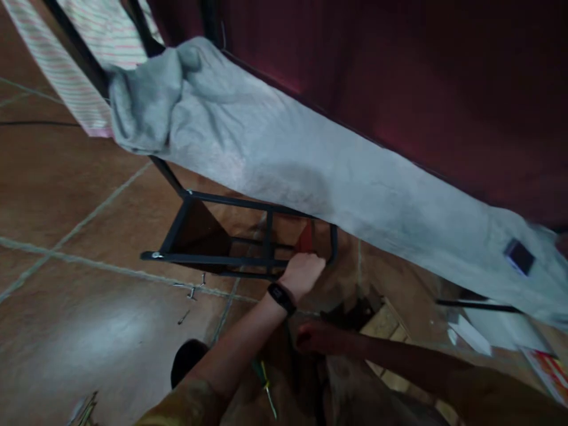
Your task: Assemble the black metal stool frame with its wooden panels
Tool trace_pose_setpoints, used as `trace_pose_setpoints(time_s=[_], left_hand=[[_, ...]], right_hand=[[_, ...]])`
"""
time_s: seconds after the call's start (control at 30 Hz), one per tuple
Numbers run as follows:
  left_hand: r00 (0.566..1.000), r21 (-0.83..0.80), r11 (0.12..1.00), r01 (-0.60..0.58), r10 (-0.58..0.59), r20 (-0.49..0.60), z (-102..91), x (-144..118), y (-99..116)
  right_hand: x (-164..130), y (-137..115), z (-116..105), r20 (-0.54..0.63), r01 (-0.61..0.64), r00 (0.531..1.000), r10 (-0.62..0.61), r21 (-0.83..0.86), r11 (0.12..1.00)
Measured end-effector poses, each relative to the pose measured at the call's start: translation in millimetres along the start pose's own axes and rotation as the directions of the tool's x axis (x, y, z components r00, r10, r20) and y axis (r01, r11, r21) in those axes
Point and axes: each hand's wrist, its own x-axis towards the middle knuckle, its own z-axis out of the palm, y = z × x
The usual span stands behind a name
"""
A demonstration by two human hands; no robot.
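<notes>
- A brown tiled floor (97,231) is crossed by pale joints.
- Left of centre, a dark rectangular metal frame (248,261) is seen, nearer than a long grey cloth (275,136).
- The frame's near bar is gripped, towards its right end, by the closed left hand (304,275).
- The right hand (317,337), nearer, is curled; whether anything is held cannot be told.

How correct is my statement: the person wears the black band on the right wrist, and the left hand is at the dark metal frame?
One part is wrong: the head view shows the black band on the wrist of the left hand, not the right. The rest stands: this left hand is at the dark metal frame.
</notes>
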Motion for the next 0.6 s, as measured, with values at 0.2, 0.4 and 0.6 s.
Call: trace_pose_setpoints(time_s=[0.2,0.4,0.6], left_hand=[[0.996,0.040,0.998,0.052,-0.055,0.072,-11.4,0.0,5.5],[0.991,0.044,0.995,0.087,-0.092,0.102,-13.6,1.8,5.8],[0.990,0.041,0.997,0.061,-0.066,0.125,-14.9,5.5,1.2]], right_hand=[[-66.3,-29.5,-77.3,-0.613,0.180,0.782,0.111,0.393,0.902],[-30.0,-43.6,-92.8,-0.830,0.402,0.556,0.037,0.308,0.862],[-5.8,-50.1,-97.0,-0.853,0.345,0.478,-0.210,-0.037,0.938]])
